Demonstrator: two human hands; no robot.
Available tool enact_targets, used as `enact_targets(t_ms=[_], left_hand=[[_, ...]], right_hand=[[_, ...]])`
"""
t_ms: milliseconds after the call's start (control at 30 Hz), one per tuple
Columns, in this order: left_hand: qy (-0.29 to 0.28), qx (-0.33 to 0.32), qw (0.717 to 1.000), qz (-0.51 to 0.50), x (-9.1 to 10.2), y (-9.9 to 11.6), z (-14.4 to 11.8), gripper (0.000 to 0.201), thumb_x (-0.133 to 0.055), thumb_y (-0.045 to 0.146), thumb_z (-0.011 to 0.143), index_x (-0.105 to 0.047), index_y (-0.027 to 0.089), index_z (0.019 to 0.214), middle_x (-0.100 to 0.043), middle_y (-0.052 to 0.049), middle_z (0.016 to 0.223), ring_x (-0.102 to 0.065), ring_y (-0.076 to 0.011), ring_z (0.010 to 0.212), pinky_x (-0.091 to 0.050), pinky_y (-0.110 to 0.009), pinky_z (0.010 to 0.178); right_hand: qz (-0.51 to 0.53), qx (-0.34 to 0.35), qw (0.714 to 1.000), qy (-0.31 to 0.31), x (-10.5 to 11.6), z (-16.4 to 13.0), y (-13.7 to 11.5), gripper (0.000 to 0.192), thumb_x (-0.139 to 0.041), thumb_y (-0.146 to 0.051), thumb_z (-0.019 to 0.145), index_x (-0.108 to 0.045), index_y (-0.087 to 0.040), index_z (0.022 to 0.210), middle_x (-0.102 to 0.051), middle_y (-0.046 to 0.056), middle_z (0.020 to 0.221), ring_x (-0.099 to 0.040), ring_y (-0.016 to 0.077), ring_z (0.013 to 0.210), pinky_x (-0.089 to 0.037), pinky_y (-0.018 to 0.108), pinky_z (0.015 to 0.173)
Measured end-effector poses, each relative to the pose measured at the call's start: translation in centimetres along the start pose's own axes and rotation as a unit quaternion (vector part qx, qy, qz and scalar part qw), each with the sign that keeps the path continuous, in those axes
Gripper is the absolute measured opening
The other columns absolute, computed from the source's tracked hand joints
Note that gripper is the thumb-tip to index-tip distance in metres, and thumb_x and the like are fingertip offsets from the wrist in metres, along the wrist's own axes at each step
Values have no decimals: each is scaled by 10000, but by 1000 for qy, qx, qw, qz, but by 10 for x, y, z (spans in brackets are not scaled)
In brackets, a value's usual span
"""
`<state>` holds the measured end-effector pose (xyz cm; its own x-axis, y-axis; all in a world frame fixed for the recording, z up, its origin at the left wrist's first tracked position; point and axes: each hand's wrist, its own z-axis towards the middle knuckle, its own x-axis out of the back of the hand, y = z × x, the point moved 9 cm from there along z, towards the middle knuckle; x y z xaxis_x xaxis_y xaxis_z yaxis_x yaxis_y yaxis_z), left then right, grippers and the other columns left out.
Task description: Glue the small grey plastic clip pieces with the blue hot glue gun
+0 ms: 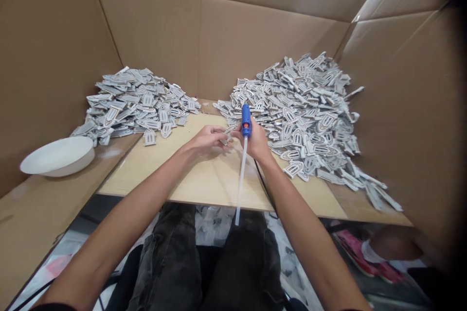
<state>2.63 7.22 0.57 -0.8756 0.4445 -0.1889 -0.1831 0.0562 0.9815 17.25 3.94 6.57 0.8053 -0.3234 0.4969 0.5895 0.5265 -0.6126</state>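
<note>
In my right hand is a blue glue gun, its nozzle pointing away from me. A long clear glue stick sticks out of its back toward my lap. My left hand is closed around a small grey-white cut-out piece, partly hidden by the fingers. That piece sits just left of the gun, close to the right hand's fingertips. Beyond the right hand rises a large pile of similar pieces; a smaller pile of pieces lies to the left.
Cardboard walls enclose the back and sides. A white bowl stands at the left on cardboard. The gun's black cord runs over the front edge of the board. Another person's leg shows below right.
</note>
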Motion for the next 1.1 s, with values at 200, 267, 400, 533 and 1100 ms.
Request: enact_targets(t_ms=[200, 267, 400, 533, 1100], left_hand=[[11, -32, 999, 9, 0, 7, -2, 260, -910, 183, 723, -739, 94, 897, -767, -99, 837, -691, -150, 655, -568, -286, 629], [30, -41, 998, 22, 4, 7, -2, 296, -933, 181, 713, -723, 96, 903, -756, -82, 800, -669, -141, 615, -561, -287, 610], [71, -36, 997, 24, 15, 7, 0, 212, -867, 109, 773, -694, 99, 895, -764, -85, 790, -708, -164, 633, -578, -290, 611], [100, -42, 994, 17, 22, 11, 2, 168, -821, 65, 803, -693, 98, 905, -780, -98, 842, -763, -194, 741, -592, -285, 638], [99, -45, 994, 25, 19, 9, 1, 212, -853, 91, 800, -668, 104, 902, -789, -114, 835, -763, -203, 733, -606, -305, 664]], right_hand=[[-5, -20, 1000, -2, 0, 0, 5, 305, -797, -462, 828, -603, -253, 939, -747, 35, 884, -660, 226, 770, -514, 363, 788], [9, -31, 999, -9, -3, 1, 9, 329, -814, -463, 798, -607, -247, 934, -749, 42, 892, -657, 226, 774, -512, 362, 787], [60, -66, 995, -52, -13, 2, 20, 291, -778, -428, 777, -630, -222, 919, -740, 44, 852, -653, 222, 779, -505, 352, 773], [75, -83, 992, -59, -14, 3, 25, 223, -726, -390, 786, -628, -219, 890, -737, 38, 825, -650, 217, 774, -508, 360, 786], [69, -77, 995, -14, -7, 4, 25, 281, -735, -452, 795, -621, -229, 923, -747, 55, 879, -687, 243, 823, -530, 408, 863]])
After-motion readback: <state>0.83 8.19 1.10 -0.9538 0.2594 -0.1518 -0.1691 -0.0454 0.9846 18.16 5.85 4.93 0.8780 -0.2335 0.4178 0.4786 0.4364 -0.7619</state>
